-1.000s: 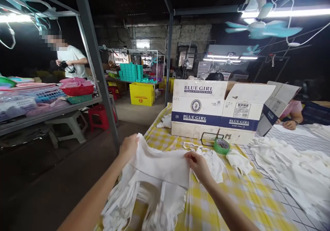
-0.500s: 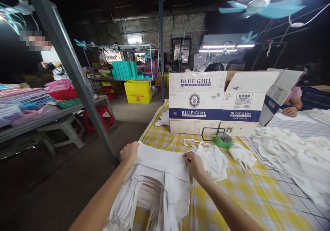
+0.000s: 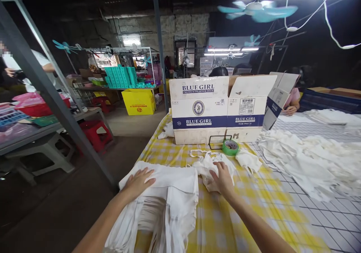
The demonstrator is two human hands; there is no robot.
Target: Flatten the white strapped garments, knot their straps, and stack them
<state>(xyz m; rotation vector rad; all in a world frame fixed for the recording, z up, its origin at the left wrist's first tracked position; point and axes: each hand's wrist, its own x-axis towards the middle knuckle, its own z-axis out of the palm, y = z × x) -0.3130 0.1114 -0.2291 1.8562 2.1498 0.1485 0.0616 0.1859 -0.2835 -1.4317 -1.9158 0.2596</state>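
Note:
A stack of white cloth pieces with long straps (image 3: 180, 192) lies at the near edge of the table, the straps spreading toward me. My left hand (image 3: 138, 182) rests flat on the top left of this stack, fingers stretched out. Just right of the stack, my right hand (image 3: 222, 177) is over a crumpled white cloth piece (image 3: 207, 165), fingers apart; whether it touches the cloth I cannot tell. A smaller white cloth piece (image 3: 248, 160) lies farther right.
A beer carton (image 3: 199, 112) stands across the table, with a green tape roll (image 3: 230, 147) and a black wire frame (image 3: 216, 142) before it. White fabric (image 3: 307, 162) is heaped at right. Another person's hand (image 3: 290, 110) shows beyond. A metal post (image 3: 64, 110) rises at left.
My left hand has gone from gripping the stack's top left corner to lying flat on it. My right hand has left the stack's right corner and moved over the crumpled cloth. The view has turned right.

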